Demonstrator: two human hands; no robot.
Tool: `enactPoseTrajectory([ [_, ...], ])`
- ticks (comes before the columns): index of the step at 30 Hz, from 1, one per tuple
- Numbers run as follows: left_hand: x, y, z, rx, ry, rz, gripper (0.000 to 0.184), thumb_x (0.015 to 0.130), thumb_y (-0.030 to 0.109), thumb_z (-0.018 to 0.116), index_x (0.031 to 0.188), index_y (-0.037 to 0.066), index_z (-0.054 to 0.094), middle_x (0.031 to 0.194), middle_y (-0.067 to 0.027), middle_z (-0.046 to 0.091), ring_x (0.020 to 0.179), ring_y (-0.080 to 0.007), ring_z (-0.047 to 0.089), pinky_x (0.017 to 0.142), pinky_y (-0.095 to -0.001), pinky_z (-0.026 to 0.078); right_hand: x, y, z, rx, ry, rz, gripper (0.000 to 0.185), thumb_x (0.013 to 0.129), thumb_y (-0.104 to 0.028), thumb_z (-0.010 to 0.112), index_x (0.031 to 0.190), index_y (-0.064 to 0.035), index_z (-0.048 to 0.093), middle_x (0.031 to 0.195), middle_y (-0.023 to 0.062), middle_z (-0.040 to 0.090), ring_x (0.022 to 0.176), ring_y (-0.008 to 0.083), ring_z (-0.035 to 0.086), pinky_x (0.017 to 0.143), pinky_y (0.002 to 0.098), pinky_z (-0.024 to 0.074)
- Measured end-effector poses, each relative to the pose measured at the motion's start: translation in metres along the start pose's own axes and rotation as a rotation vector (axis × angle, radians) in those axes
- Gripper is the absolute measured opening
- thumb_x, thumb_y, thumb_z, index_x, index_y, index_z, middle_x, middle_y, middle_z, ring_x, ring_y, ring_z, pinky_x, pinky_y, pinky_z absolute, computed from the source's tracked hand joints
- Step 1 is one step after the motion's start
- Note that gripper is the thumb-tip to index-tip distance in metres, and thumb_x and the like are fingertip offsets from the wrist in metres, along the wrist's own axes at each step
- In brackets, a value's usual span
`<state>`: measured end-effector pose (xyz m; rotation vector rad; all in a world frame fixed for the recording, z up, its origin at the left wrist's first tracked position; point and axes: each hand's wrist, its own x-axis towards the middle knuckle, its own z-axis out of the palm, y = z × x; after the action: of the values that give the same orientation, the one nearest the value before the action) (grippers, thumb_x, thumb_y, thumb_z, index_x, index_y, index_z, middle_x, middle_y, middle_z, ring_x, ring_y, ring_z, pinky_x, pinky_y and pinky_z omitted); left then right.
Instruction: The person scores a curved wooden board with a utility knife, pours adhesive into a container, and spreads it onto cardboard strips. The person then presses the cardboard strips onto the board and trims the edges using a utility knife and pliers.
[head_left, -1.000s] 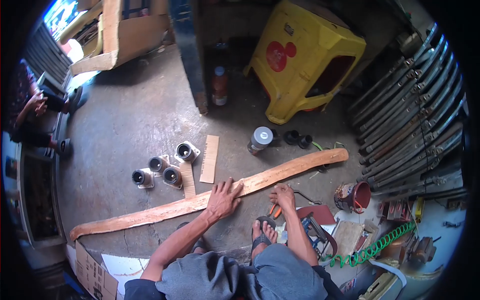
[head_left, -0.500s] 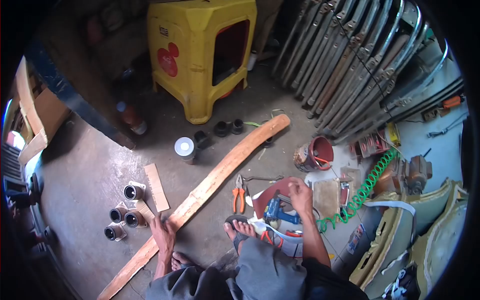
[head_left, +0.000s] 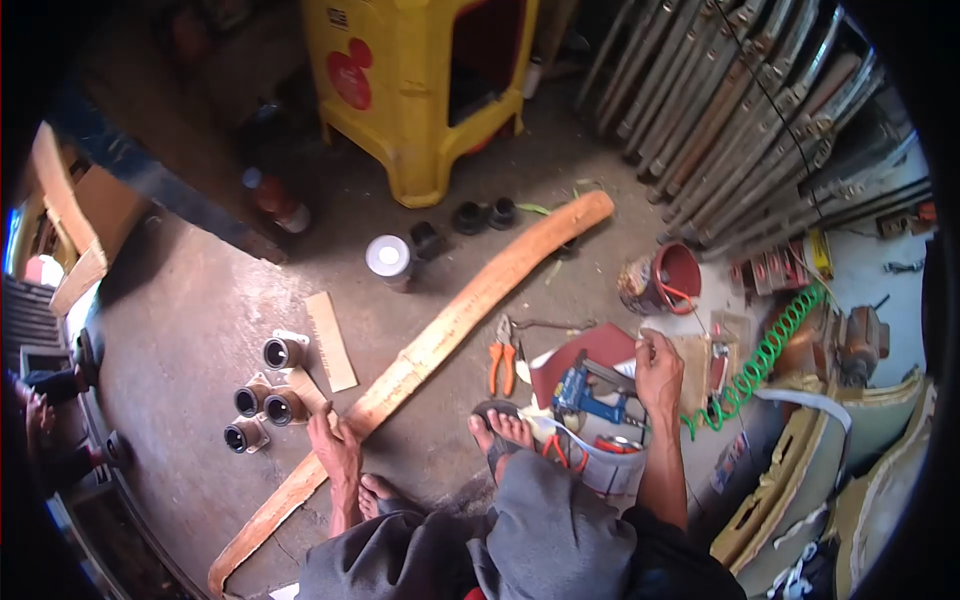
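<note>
A long, slightly curved wooden strip (head_left: 440,345) lies diagonally on the floor. My left hand (head_left: 335,445) is on its lower part, with the fingers bent over the far edge beside a small cardboard piece. My right hand (head_left: 660,368) is over the tools at the right, its fingers curled together at the edge of a dark red sheet (head_left: 578,358); what they pinch is too small to tell. Below the sheet lies a blue tool (head_left: 588,398). Orange-handled pliers (head_left: 502,362) rest between the strip and the sheet.
Several black-ringed cylinders (head_left: 283,407) stand left of the strip near a cardboard strip (head_left: 330,342). Beyond are a lidded can (head_left: 390,262) and a yellow stool (head_left: 410,130). At right are a paint bucket (head_left: 665,280), green coiled hose (head_left: 770,350) and metal frames (head_left: 720,120). Another person's hands (head_left: 40,410) show at far left.
The view has swung right. My left hand has moved down the wooden strip and its fingers have bent. My right hand has moved from near the pliers rightward to the red sheet.
</note>
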<state>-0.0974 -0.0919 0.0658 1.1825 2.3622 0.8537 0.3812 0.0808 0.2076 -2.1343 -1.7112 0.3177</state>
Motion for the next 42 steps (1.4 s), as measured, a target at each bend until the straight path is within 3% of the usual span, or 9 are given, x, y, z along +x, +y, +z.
enactPoseTrajectory([
  [9, -0.001, 0.000, -0.010, -0.013, 0.010, 0.007, 0.033, 0.099, 0.007, 0.059, 0.131, 0.000, 0.063, 0.124, -0.0198, 0.066, 0.114, -0.0346, 0.063, 0.097, -0.0415, 0.050, -0.038, 0.045, -0.102, -0.191, 0.183, 0.141, 0.022, 0.096, -0.016, 0.063, 0.111, -0.0021, 0.072, 0.101, 0.0207, 0.075, 0.082, 0.0349, 0.073, 0.076, 0.0449, 0.0572],
  [11, -0.001, 0.001, -0.018, -0.031, -0.006, -0.003, 0.033, 0.099, 0.007, 0.059, 0.131, 0.001, 0.063, 0.125, -0.0197, 0.065, 0.114, -0.0333, 0.064, 0.096, -0.0411, 0.051, -0.060, 0.076, -0.127, -0.614, -0.253, 0.457, 0.022, 0.095, -0.019, 0.065, 0.109, -0.0055, 0.076, 0.101, 0.0184, 0.075, 0.084, 0.0297, 0.074, 0.075, 0.0406, 0.0574],
  [15, 0.008, 0.006, -0.021, -0.053, -0.021, -0.012, 0.031, 0.100, 0.007, 0.058, 0.130, 0.001, 0.065, 0.123, -0.0179, 0.067, 0.109, -0.0304, 0.066, 0.090, -0.0394, 0.054, -0.146, 0.137, -0.087, -0.064, -0.815, 0.675, 0.074, 0.080, -0.039, 0.084, 0.138, -0.0044, 0.054, 0.112, 0.0232, 0.073, 0.101, 0.0380, 0.073, 0.093, 0.0458, 0.0561],
  [18, 0.017, 0.023, -0.016, -0.083, -0.114, 0.024, 0.028, 0.100, 0.007, 0.058, 0.126, 0.001, 0.066, 0.119, -0.0172, 0.069, 0.105, -0.0300, 0.068, 0.087, -0.0385, 0.055, -0.198, 0.133, -0.003, 0.244, -0.369, 0.052, 0.103, 0.071, -0.041, 0.092, 0.149, -0.0019, 0.037, 0.122, 0.0231, 0.070, 0.109, 0.0355, 0.070, 0.097, 0.0449, 0.0545],
  [24, 0.027, 0.086, -0.021, -0.141, -0.391, 0.256, 0.025, 0.101, 0.011, 0.057, 0.119, -0.001, 0.069, 0.111, -0.0173, 0.073, 0.102, -0.0276, 0.071, 0.087, -0.0378, 0.056, -0.140, 0.078, -0.066, 0.368, -0.807, 0.998, 0.110, 0.076, -0.052, 0.086, 0.156, -0.0025, 0.028, 0.133, 0.0198, 0.064, 0.123, 0.0329, 0.063, 0.085, 0.0497, 0.0592],
  [28, 0.024, 0.151, -0.030, -0.284, -0.675, 0.269, 0.027, 0.098, 0.008, 0.060, 0.122, 0.000, 0.069, 0.114, -0.0182, 0.073, 0.105, -0.0287, 0.070, 0.092, -0.0381, 0.054, -0.078, 0.043, -0.105, 0.490, -1.201, 1.043, 0.098, 0.088, -0.066, 0.067, 0.156, -0.0043, 0.036, 0.134, 0.0183, 0.065, 0.122, 0.0298, 0.066, 0.084, 0.0544, 0.0597],
  [37, 0.013, 0.239, -0.041, -0.312, -0.623, 1.104, 0.113, 0.067, 0.040, 0.092, 0.158, 0.011, 0.032, 0.153, -0.0265, 0.039, 0.144, -0.0480, 0.039, 0.117, -0.0650, 0.032, 0.001, -0.153, -0.020, 0.560, -1.260, -0.059, 0.074, 0.106, -0.055, 0.049, 0.154, 0.0019, 0.043, 0.149, 0.0167, 0.053, 0.133, 0.0192, 0.052, 0.113, 0.0301, 0.0402],
  [38, 0.016, 0.233, -0.038, -0.336, -0.591, 1.084, 0.114, 0.067, 0.038, 0.093, 0.158, 0.011, 0.031, 0.153, -0.0260, 0.040, 0.144, -0.0482, 0.038, 0.116, -0.0661, 0.031, 0.004, -0.167, -0.017, 0.578, -1.330, 0.202, 0.069, 0.107, -0.056, 0.046, 0.146, 0.0009, 0.053, 0.142, 0.0178, 0.061, 0.125, 0.0225, 0.060, 0.106, 0.0333, 0.0466],
  [42, 0.031, 0.203, -0.046, -0.454, -0.352, 0.783, 0.116, 0.060, 0.035, 0.095, 0.153, 0.002, 0.035, 0.145, -0.0268, 0.045, 0.132, -0.0463, 0.048, 0.111, -0.0564, 0.040, -0.002, -0.213, -0.003, 0.209, -0.479, -0.390, 0.057, 0.103, -0.050, 0.057, 0.135, -0.0027, 0.064, 0.122, 0.0223, 0.071, 0.112, 0.0382, 0.070, 0.096, 0.0434, 0.0546],
])
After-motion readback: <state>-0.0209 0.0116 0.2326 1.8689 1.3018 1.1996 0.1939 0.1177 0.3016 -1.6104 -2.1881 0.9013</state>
